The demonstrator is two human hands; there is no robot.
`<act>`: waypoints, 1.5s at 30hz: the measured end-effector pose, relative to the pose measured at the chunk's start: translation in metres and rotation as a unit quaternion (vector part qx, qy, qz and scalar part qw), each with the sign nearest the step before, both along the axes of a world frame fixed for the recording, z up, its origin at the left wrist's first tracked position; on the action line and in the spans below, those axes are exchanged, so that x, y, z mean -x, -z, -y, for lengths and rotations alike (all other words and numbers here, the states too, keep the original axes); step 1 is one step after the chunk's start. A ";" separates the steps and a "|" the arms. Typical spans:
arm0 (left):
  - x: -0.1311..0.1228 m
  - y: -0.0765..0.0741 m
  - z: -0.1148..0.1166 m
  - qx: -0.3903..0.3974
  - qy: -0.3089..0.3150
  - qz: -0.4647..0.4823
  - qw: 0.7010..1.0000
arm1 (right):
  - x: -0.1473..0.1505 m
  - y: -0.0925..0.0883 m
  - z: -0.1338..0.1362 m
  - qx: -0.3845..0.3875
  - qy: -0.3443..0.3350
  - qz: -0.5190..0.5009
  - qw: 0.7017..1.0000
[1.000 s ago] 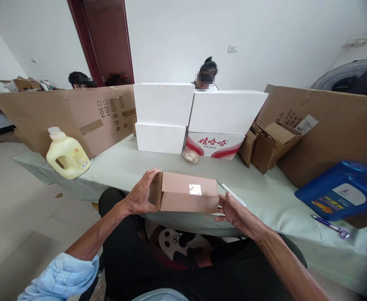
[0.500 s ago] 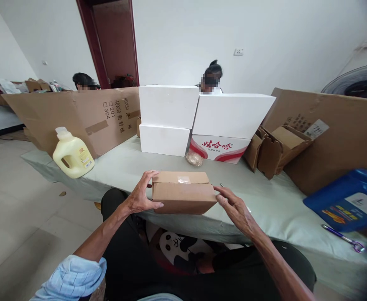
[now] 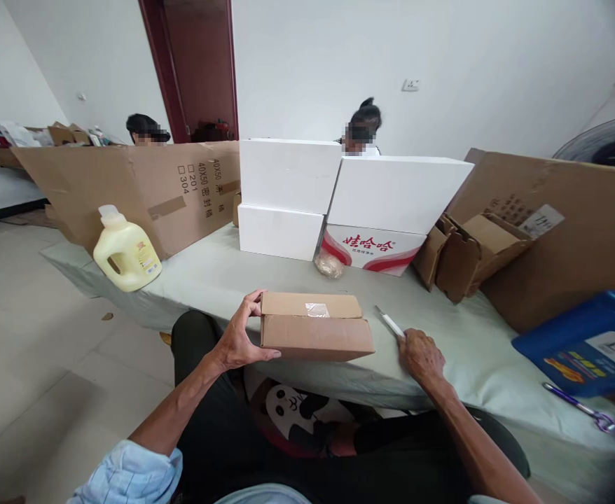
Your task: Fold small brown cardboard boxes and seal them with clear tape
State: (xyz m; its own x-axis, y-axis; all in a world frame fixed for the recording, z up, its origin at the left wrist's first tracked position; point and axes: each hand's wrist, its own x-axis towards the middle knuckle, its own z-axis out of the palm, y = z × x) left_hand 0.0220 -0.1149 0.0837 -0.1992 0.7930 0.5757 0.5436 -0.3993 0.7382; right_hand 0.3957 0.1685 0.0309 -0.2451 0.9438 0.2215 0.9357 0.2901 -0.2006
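Note:
A small brown cardboard box (image 3: 315, 336) lies at the table's near edge, a strip of clear tape across the seam on its top. My left hand (image 3: 239, 339) grips its left end, thumb along the front face and fingers at the back corner. To the right of the box, my right hand (image 3: 422, 355) is closed around the white handle of a knife (image 3: 390, 322). Its blade points away and to the left, low over the tablecloth and apart from the box.
White boxes (image 3: 286, 175) are stacked behind, with a crumpled clear ball (image 3: 329, 265) before them. A yellow jug (image 3: 125, 252) stands left; a blue jug (image 3: 585, 343) and purple-handled tool (image 3: 578, 407) lie right. Large cardboard panels (image 3: 181, 199) flank the table (image 3: 202, 280). Two people sit beyond.
My right hand has left the box's right end, moved right, and taken hold of the knife on the table. My left hand still holds the box.

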 end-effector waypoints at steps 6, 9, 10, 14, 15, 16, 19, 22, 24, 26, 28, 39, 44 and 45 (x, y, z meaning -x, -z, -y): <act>-0.003 0.001 0.001 -0.027 -0.006 -0.026 0.999 | 0.005 -0.040 0.038 -0.062 -0.038 -0.156 0.985; -0.005 -0.002 0.004 -0.035 -0.010 -0.043 0.998 | 0.015 -0.081 0.083 -0.101 -0.192 -0.253 0.943; -0.006 -0.003 0.004 -0.037 -0.011 -0.049 0.998 | 0.019 -0.095 0.098 -0.094 -0.257 -0.244 0.930; -0.011 -0.006 0.007 -0.046 -0.008 -0.072 0.996 | 0.034 -0.133 0.142 -0.128 -0.430 -0.182 0.875; -0.012 -0.007 0.008 -0.048 -0.005 -0.075 0.996 | 0.036 -0.137 0.146 -0.148 -0.444 -0.167 0.868; -0.013 -0.007 0.008 -0.050 -0.002 -0.077 0.996 | 0.038 -0.139 0.148 -0.168 -0.451 -0.152 0.863; -0.014 -0.008 0.008 -0.048 0.000 -0.077 0.996 | 0.041 -0.139 0.147 -0.210 -0.456 -0.121 0.856; -0.015 -0.008 0.009 -0.049 -0.002 -0.080 0.996 | 0.041 -0.137 0.145 -0.223 -0.459 -0.106 0.853; -0.015 -0.008 0.010 -0.050 -0.002 -0.083 0.995 | 0.040 -0.138 0.145 -0.220 -0.460 -0.103 0.854; -0.015 -0.008 0.011 -0.050 -0.001 -0.083 0.995 | 0.039 -0.139 0.146 -0.216 -0.458 -0.097 0.857; -0.015 -0.007 0.011 -0.051 0.001 -0.083 0.995 | 0.039 -0.140 0.148 -0.216 -0.455 -0.090 0.859; -0.017 -0.008 0.012 -0.053 0.024 -0.112 0.992 | 0.038 -0.149 0.148 -0.202 -0.456 -0.061 0.864; -0.016 -0.010 0.013 -0.038 0.026 -0.131 0.990 | 0.039 -0.159 0.151 -0.189 -0.450 -0.043 0.872; -0.016 -0.009 0.014 -0.036 0.025 -0.135 0.990 | 0.038 -0.161 0.151 -0.189 -0.447 -0.039 0.874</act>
State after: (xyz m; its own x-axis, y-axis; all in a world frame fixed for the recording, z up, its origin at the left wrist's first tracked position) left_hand 0.0379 -0.1284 0.0929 0.0081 0.7530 0.6580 0.6948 -0.4774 0.5378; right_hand 0.3572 0.0172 0.1923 -0.8168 0.2399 0.5246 0.2901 0.9569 0.0142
